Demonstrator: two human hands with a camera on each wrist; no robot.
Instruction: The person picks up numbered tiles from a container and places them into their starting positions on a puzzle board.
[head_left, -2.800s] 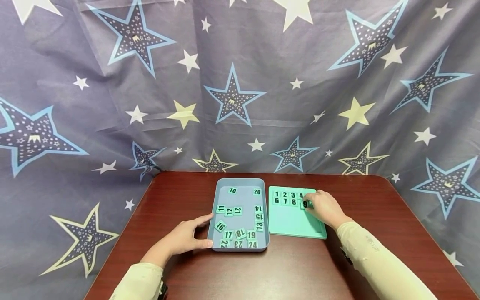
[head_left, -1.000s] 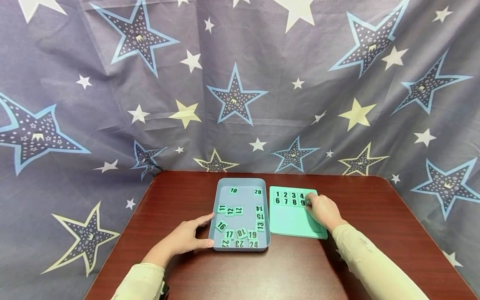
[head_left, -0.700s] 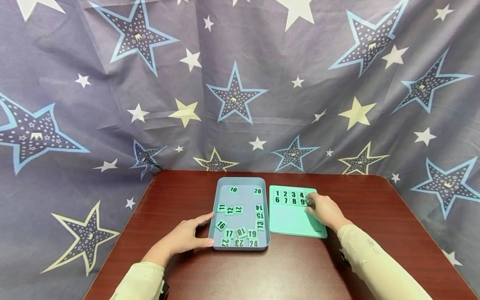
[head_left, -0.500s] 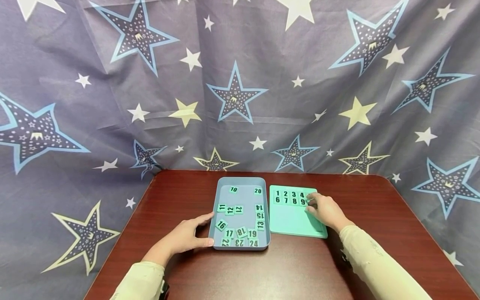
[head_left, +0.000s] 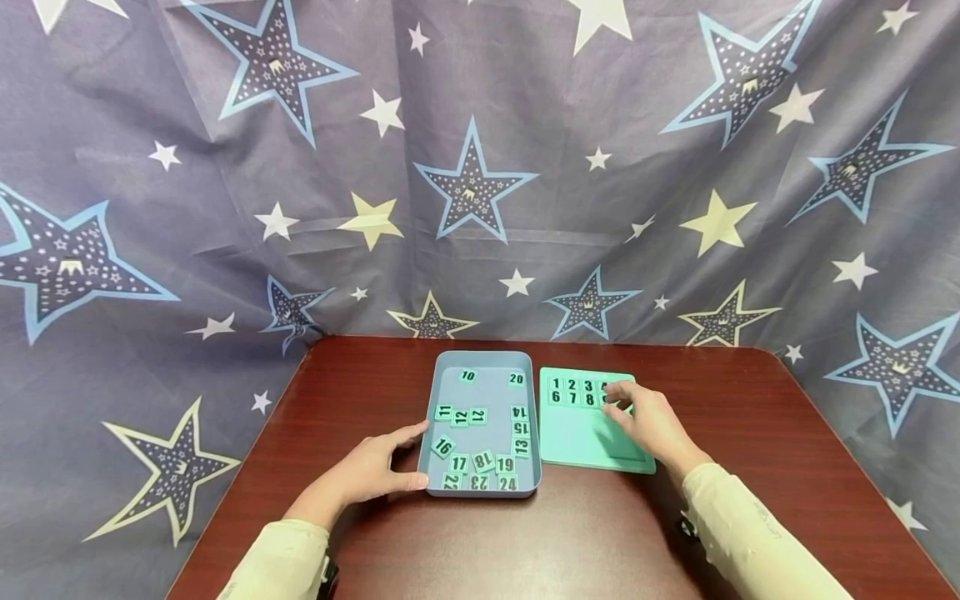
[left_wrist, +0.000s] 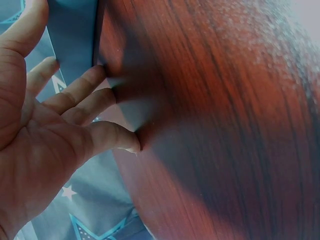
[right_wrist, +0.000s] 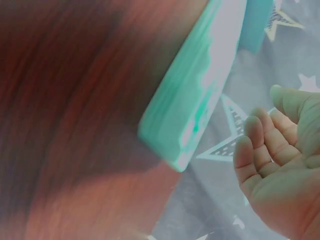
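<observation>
On the table lies a blue-grey tray (head_left: 487, 392) holding loose number tiles, among them 10 (head_left: 468, 376), 16 (head_left: 442, 447) and 20 (head_left: 516, 379). My left hand (head_left: 372, 471), fingers spread, touches the tray's left side with thumb and fingertips; the left wrist view shows the palm (left_wrist: 45, 140) with nothing in it. To the right of the tray is a mint green board (head_left: 581, 437) with two rows of number tiles at its top. Over those rows hovers my right hand (head_left: 651, 421), partly covering tiles 4 and 9. Its loosely bent fingers (right_wrist: 270, 137) hold nothing in the right wrist view.
The brown wooden table (head_left: 465, 542) carries tray and board side by side, a narrow gap between them. Behind it hangs a grey curtain (head_left: 337, 167) printed with stars. The tray's raised rim (head_left: 535, 417) stands on the side facing the board.
Tile 9, earlier pinched by my right hand, now sits in the board's second row beside 8. That hand has let go, its fingers parting and shifting slightly left. My left hand stays at the tray.
</observation>
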